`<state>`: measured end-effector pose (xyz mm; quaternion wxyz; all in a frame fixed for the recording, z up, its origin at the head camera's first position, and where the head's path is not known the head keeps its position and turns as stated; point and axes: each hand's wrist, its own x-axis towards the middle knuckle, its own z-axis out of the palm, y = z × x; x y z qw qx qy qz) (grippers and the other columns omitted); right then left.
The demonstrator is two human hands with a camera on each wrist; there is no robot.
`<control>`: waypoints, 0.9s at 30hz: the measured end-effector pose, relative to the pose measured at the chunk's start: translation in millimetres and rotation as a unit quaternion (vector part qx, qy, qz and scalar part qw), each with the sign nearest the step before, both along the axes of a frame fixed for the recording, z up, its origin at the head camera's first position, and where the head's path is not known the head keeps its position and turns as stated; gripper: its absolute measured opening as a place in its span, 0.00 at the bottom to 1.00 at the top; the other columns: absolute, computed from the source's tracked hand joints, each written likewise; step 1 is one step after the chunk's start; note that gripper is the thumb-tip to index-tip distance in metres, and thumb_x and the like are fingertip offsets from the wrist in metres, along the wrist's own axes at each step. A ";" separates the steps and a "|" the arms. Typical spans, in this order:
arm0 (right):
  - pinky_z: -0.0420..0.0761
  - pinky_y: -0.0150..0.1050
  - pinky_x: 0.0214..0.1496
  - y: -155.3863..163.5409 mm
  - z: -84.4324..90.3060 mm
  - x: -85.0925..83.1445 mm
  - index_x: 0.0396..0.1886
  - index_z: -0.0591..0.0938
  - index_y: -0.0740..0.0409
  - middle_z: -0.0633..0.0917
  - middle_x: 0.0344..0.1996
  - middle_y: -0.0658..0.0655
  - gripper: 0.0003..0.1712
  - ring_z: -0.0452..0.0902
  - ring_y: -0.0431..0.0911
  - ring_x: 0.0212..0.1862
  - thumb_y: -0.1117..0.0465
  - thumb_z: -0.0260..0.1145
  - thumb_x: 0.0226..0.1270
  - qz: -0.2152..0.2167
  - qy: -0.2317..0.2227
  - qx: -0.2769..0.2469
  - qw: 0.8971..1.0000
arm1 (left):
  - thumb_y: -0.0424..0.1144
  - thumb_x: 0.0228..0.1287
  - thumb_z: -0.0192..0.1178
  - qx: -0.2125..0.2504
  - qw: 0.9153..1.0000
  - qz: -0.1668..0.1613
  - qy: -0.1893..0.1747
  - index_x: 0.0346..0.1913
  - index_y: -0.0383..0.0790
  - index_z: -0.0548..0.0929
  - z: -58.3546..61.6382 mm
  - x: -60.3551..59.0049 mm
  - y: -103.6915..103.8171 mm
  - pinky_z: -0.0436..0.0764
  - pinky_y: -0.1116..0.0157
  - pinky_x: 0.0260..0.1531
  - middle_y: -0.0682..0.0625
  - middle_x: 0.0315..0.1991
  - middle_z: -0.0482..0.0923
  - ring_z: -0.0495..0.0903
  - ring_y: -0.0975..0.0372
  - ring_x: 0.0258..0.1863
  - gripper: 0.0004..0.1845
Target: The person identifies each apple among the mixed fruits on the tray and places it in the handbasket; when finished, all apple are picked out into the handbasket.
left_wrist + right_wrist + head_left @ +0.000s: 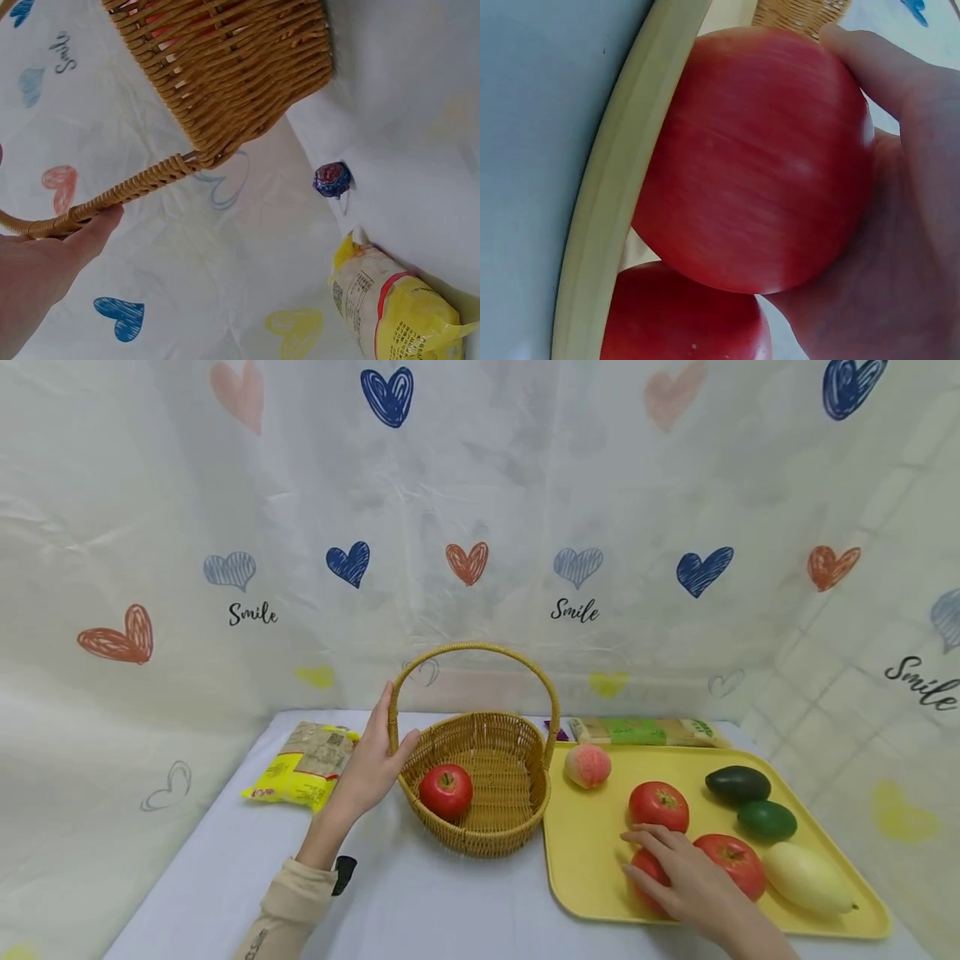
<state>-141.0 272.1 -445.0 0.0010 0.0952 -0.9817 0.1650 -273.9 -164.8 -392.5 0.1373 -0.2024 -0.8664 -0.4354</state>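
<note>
A wicker basket (pixel 480 845) with a tall arched handle stands mid-table, a red apple (pixel 446 792) lying inside at its left. At the left side of the handle (pixel 135 182), my left hand (pixel 375 768) holds on, thumb in front and fingers behind. My right hand (pixel 693 881) reaches over the yellow tray (pixel 585 860) and grips a red apple (pixel 757 157) near the tray's front rim, partly covering it in the head view. Close to that hand are two more red apples, one behind (pixel 658 806) and one to the right (pixel 738 860).
Also on the tray are a pink peach (pixel 588 766), two dark green avocado-like fruits (pixel 738 785) and a pale yellow fruit (pixel 808 878). A yellow bag (pixel 307 764) lies left of the basket. Behind the tray is a long packet (pixel 648 732). A wrapped lollipop (pixel 332 179) shows in the left wrist view.
</note>
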 end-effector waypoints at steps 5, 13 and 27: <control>0.82 0.63 0.61 -2.0 -1.3 -0.4 0.59 0.84 0.43 0.83 0.58 0.51 0.29 0.77 0.51 0.59 0.34 0.69 0.64 -0.001 0.026 0.019 0.999 | 0.60 0.78 0.50 0.000 1.000 0.000 0.011 0.84 0.57 0.33 3.1 -0.8 0.3 0.55 0.40 0.80 0.48 0.86 0.37 0.44 0.48 0.84 0.47; 0.82 0.57 0.57 -0.3 -4.1 2.0 0.53 0.85 0.42 0.83 0.52 0.47 0.28 0.75 0.49 0.55 0.35 0.75 0.57 0.011 0.066 0.031 0.997 | 0.62 0.77 0.50 0.002 1.000 0.003 0.006 0.84 0.54 0.34 4.7 -2.3 2.3 0.55 0.43 0.81 0.51 0.86 0.37 0.44 0.51 0.85 0.47; 0.84 0.52 0.51 -1.6 -7.7 0.7 0.47 0.83 0.40 0.81 0.48 0.45 0.24 0.73 0.48 0.52 0.39 0.78 0.53 0.008 0.033 0.035 0.999 | 0.60 0.78 0.50 -0.002 1.000 0.004 0.003 0.84 0.53 0.34 3.2 0.7 2.6 0.56 0.43 0.81 0.50 0.86 0.37 0.44 0.50 0.85 0.47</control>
